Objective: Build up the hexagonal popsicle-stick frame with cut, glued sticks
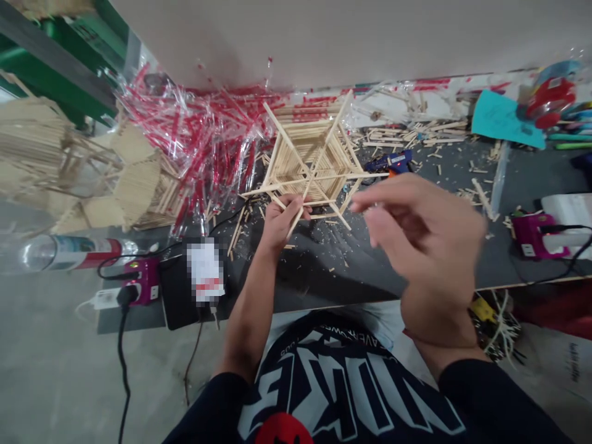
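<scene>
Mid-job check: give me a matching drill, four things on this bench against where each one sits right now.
Things:
1. stick frame
2. glue gun
3. teal paper
4. plastic bottle

Places:
A. lying on its side, far left
B. far right, at the back
C. gripped by the left hand
D. on the dark mat, just right of the frame

Pairs: 1-C, 2-D, 3-B, 4-A
</scene>
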A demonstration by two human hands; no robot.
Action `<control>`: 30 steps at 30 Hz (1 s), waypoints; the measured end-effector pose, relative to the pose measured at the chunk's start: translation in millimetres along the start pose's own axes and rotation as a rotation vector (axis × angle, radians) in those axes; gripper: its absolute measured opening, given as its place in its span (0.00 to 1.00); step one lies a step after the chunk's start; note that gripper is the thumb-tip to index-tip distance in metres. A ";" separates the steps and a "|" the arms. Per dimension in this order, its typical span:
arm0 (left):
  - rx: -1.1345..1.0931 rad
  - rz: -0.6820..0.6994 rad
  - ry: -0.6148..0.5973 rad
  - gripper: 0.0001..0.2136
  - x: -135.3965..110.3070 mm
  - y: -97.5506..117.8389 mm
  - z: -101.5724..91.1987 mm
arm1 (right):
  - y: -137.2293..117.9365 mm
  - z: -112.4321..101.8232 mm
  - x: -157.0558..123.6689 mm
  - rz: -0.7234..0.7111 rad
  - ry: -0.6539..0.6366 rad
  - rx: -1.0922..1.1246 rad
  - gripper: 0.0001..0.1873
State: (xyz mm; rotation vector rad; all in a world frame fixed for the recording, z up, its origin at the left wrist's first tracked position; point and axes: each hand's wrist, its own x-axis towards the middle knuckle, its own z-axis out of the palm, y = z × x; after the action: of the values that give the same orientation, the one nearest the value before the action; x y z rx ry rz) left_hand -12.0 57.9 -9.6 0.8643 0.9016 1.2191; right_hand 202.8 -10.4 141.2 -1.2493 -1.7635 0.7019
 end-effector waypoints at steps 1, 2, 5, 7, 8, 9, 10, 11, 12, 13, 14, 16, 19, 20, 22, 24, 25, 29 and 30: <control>0.006 0.004 0.003 0.17 -0.2 0.1 0.2 | 11.1 7.1 9.0 -0.027 0.028 -0.024 0.11; 0.012 0.007 0.004 0.17 -0.4 0.4 0.5 | 23.9 14.5 14.9 -0.029 0.046 -0.061 0.10; 0.027 0.013 0.005 0.15 -1.0 1.8 1.6 | 58.8 33.1 20.1 0.059 -0.016 -0.135 0.10; 0.046 0.005 0.011 0.13 -1.1 2.5 2.2 | 70.1 39.7 19.2 0.105 -0.036 -0.146 0.12; 0.054 -0.001 0.020 0.12 -1.0 2.6 2.5 | 71.9 41.4 18.9 0.119 -0.031 -0.148 0.13; 0.058 -0.008 0.030 0.12 -0.8 2.6 2.6 | 72.0 42.2 18.8 0.131 -0.024 -0.152 0.13; 0.061 -0.014 0.041 0.12 -0.6 2.4 2.8 | 71.0 42.6 19.1 0.142 -0.022 -0.156 0.13; 0.061 -0.017 0.052 0.12 -0.4 2.1 2.9 | 69.6 42.6 19.6 0.152 -0.026 -0.159 0.13; 0.062 -0.019 0.059 0.12 -0.3 1.9 3.0 | 68.3 42.6 20.3 0.157 -0.037 -0.162 0.13; 0.066 -0.020 0.064 0.13 -0.2 1.9 3.1 | 67.2 42.6 21.0 0.160 -0.048 -0.165 0.13; 0.076 -0.021 0.064 0.13 -0.3 2.0 3.1 | 66.4 42.7 21.6 0.163 -0.059 -0.168 0.12; 0.098 -0.021 0.053 0.14 -0.6 2.5 2.8 | 65.5 43.2 22.4 0.172 -0.075 -0.168 0.12; 0.105 -0.020 0.030 0.16 -0.9 3.3 1.9 | 64.7 44.4 22.3 0.204 -0.090 -0.141 0.12; 0.101 -0.021 0.028 0.16 -0.8 3.3 1.6 | 64.5 44.6 22.3 0.218 -0.100 -0.129 0.12; 0.091 -0.021 0.024 0.14 -0.5 2.6 1.3 | 64.0 44.7 22.5 0.241 -0.122 -0.103 0.11; 0.073 -0.007 0.017 0.14 0.0 1.6 1.5 | 63.3 44.0 23.4 0.253 -0.140 -0.092 0.11; 0.065 0.001 0.012 0.14 0.2 1.1 1.8 | 62.9 43.4 24.2 0.251 -0.141 -0.098 0.10; 0.055 -0.002 0.021 0.12 0.7 1.3 2.9 | 61.0 40.6 27.6 0.220 -0.147 -0.152 0.08; 0.053 -0.011 0.020 0.11 0.7 1.9 3.1 | 60.7 40.0 28.2 0.213 -0.155 -0.154 0.08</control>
State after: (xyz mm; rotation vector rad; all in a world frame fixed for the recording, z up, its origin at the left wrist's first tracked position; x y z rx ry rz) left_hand -9.8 58.7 -6.7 0.8896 0.9570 1.2011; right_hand 192.0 38.1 81.1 -1.5395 -1.8550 0.8147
